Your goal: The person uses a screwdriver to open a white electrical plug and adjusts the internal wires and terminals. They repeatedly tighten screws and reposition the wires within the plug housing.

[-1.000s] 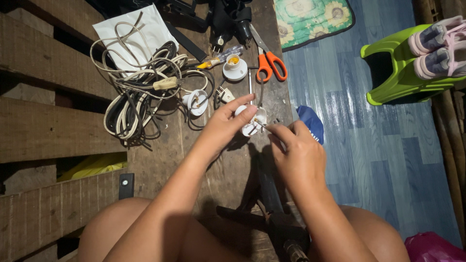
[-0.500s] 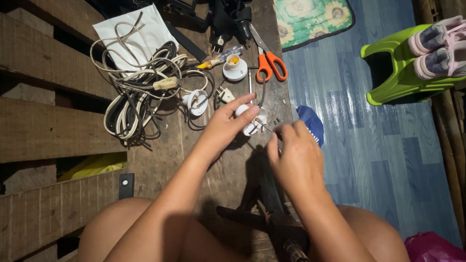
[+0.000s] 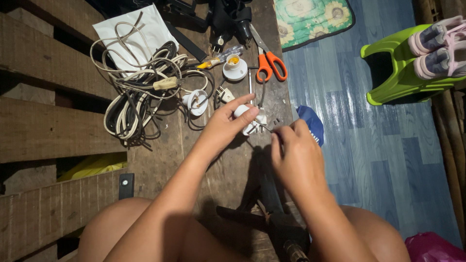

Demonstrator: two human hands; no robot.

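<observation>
My left hand (image 3: 227,122) grips a small white plastic plug part (image 3: 248,120) over the wooden bench (image 3: 160,155). My right hand (image 3: 297,156) pinches a thin metal tool (image 3: 264,127) whose tip touches that white part. Just beyond lie another white fitting (image 3: 196,101), a white lamp socket (image 3: 235,68) with a yellow centre, and a small plug (image 3: 224,93). A tangle of white and black cables (image 3: 141,92) lies to the left.
Orange-handled scissors (image 3: 269,62) and a black tool (image 3: 233,19) lie at the bench's far end. White paper (image 3: 131,34) sits under the cables. A green plastic stool (image 3: 403,68) holding pink shoes (image 3: 437,46) stands on the blue floor (image 3: 378,145). A blue bag (image 3: 313,126) lies by the bench.
My right hand has shifted slightly left and closer to the white part, bringing the thin tool's tip against it. My left hand has kept its grip.
</observation>
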